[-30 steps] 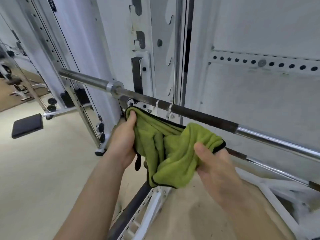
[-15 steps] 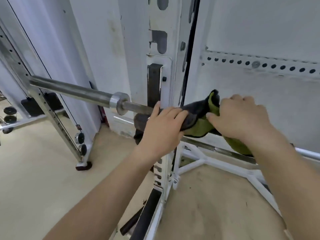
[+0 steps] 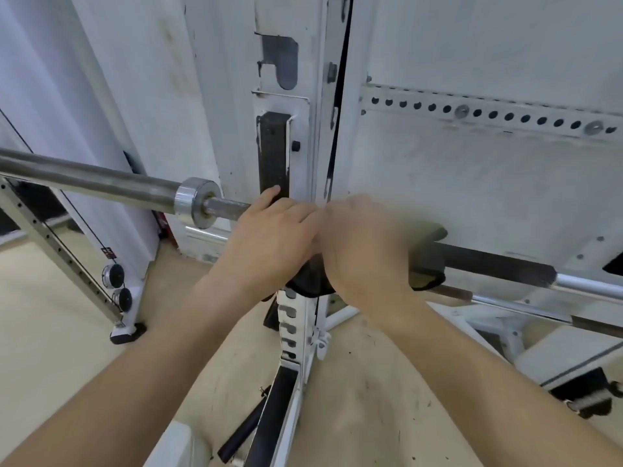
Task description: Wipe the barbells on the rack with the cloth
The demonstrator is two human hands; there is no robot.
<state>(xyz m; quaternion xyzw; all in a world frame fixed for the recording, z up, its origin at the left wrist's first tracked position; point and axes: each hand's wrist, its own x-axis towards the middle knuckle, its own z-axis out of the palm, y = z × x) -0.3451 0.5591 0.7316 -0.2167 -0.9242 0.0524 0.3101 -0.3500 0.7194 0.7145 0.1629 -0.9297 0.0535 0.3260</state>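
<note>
A steel barbell lies across the white rack upright, with its sleeve and collar sticking out to the left. My left hand and my right hand sit side by side on the bar at the upright, both closed around it. The cloth is wrapped over the bar under my hands; it looks dark, with a green edge showing at the right of my right hand. A second, lower barbell runs behind and below.
White rack base legs spread over the beige floor at the right. Another white upright with small plate pegs stands at the left. A black bar lies on the floor near my forearms. A perforated strip crosses the wall panel.
Both hands went from holding the green cloth loose below the bar to laying it over the bar. My right hand has slid left until it touches my left hand.
</note>
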